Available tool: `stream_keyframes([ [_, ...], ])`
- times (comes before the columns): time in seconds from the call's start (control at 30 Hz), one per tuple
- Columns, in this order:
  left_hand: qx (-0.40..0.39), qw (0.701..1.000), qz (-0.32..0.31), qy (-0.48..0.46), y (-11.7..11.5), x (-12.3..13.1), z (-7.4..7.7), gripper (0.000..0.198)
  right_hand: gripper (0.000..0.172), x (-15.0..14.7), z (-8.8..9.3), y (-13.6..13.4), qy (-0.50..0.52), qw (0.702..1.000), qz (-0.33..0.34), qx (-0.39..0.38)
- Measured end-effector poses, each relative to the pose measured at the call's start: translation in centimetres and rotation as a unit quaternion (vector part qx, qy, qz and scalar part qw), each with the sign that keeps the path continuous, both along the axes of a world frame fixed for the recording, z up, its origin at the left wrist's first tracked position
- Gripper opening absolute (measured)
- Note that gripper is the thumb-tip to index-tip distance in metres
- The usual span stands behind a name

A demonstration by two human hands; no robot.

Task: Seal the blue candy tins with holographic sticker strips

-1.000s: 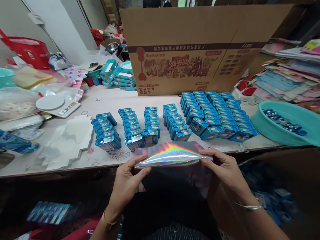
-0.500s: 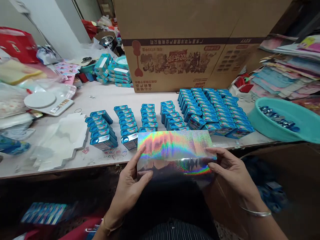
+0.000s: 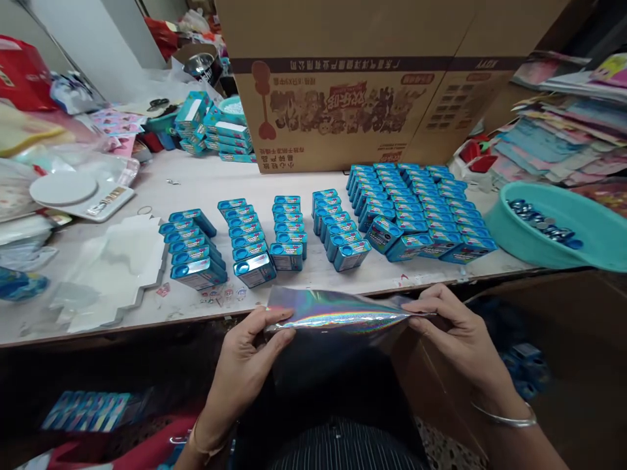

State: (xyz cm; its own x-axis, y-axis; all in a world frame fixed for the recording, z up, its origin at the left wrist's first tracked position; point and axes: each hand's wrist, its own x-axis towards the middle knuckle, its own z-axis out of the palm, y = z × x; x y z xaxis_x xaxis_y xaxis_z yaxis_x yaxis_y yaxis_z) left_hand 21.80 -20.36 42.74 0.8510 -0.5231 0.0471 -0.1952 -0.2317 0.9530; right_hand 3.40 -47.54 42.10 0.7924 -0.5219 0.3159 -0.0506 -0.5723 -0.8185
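Note:
A shiny holographic plastic bag or film (image 3: 337,313) is stretched level between my hands, over my lap and just in front of the table edge. My left hand (image 3: 252,352) pinches its left end between thumb and fingers. At the other end my right hand (image 3: 455,333) grips the edge the same way. Beyond the film, small blue tins (image 3: 294,254) stand in short rows on the table. A denser block of the same blue tins (image 3: 411,215) fills the right part of the row area.
A large cardboard box (image 3: 343,46) stands behind the tins. To the right is a turquoise basin (image 3: 519,248) with shiny blue pieces. A white kitchen scale (image 3: 105,202) and an unfolded white carton (image 3: 112,261) lie on the left. Blue boxes (image 3: 230,140) are stacked at the back.
The film has tilted from facing me to nearly edge-on and dropped slightly, uncovering the front tins. Both hands keep hold of its ends, fingers closed tighter.

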Motion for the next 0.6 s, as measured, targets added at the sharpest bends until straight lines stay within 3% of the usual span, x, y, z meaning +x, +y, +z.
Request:
stream_keyframes([
  [0.1,0.0,0.996,-0.027,-0.091,-0.1,0.0,-0.4,0.015,0.013,0.1,-0.1,0.2,-0.029,0.999,-0.011,-0.017],
  [0.3,-0.006,0.98,0.033,-0.196,-0.4,-0.2,-1.7,0.015,0.01,0.3,-0.6,1.5,-0.078,0.995,0.001,0.064],
  [0.37,-0.019,0.983,0.042,-0.177,-0.4,-0.4,-1.9,0.016,0.007,0.6,-0.9,1.9,-0.098,0.994,-0.031,0.045],
  [0.47,-0.053,0.995,-0.003,-0.084,-0.3,-0.8,-1.8,0.023,0.006,1.1,-1.5,2.1,-0.116,0.99,-0.076,0.012],
  [0.53,-0.056,0.998,-0.033,0.0,-0.4,-0.8,-1.5,0.018,0.008,1.3,-1.7,1.8,-0.099,0.991,-0.09,-0.003],
  [0.6,-0.047,0.998,-0.011,0.047,-0.6,-0.7,-1.1,0.012,0.014,1.6,-1.6,1.1,-0.039,0.996,-0.073,-0.013],
])
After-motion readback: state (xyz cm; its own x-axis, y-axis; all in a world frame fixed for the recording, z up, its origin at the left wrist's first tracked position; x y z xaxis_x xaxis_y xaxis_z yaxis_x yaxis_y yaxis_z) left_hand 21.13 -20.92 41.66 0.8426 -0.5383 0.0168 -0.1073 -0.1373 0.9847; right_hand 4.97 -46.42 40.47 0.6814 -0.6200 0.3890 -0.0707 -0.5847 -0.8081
